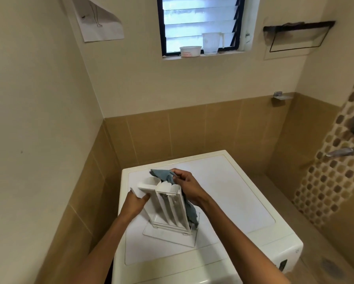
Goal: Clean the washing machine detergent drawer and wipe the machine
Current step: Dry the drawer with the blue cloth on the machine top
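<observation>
The white detergent drawer (167, 203) stands tilted on end on top of the white washing machine (233, 193), its front panel resting on the lid. My left hand (136, 203) grips the drawer's upper left edge. My right hand (187, 184) holds a grey-blue cloth (161, 174) bunched at the drawer's top right corner. More of the cloth hangs down along the drawer's right side, behind it.
Tiled walls close in behind and to the left of the machine. A window sill holds a white tub (190, 51) and a clear measuring jug (211, 43). Metal taps (340, 152) stick out of the mosaic wall at the right. A dark opening (282, 265) shows on the machine's front.
</observation>
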